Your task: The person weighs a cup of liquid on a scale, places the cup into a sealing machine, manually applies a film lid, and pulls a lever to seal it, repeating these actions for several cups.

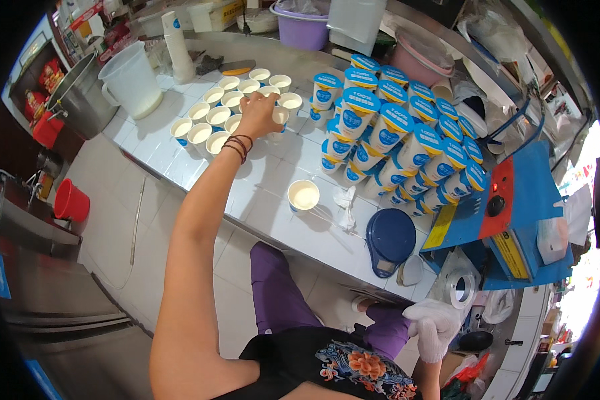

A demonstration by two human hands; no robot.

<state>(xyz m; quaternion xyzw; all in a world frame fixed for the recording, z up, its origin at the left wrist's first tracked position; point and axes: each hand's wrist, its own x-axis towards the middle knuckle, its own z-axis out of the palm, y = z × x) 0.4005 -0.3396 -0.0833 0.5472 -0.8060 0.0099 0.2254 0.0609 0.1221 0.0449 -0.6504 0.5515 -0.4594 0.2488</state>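
Note:
My left hand [260, 116] reaches over a group of open paper cups [199, 133] filled with a pale cream-coloured substance. Its thumb and fingers are around one cup [280, 116] at the group's right side. A single filled cup [303, 195] stands apart, nearer my body. My right hand [432, 325], in a white knitted glove, is curled beside the metal plate with a round opening [461, 291] on a blue cup-sealing machine [522, 185]. Whether it grips the plate cannot be seen. Lidded cups [360, 102], stacked in layers, stand between the open cups and the machine.
A blue kitchen scale [391, 239] and a crumpled tissue [346, 206] lie on the white tiled counter [260, 185]. Farther back are a plastic jug [132, 82], stacked empty cups [176, 50], and a knife [237, 67]. Purple [302, 25] and pink buckets [422, 57] line the rear.

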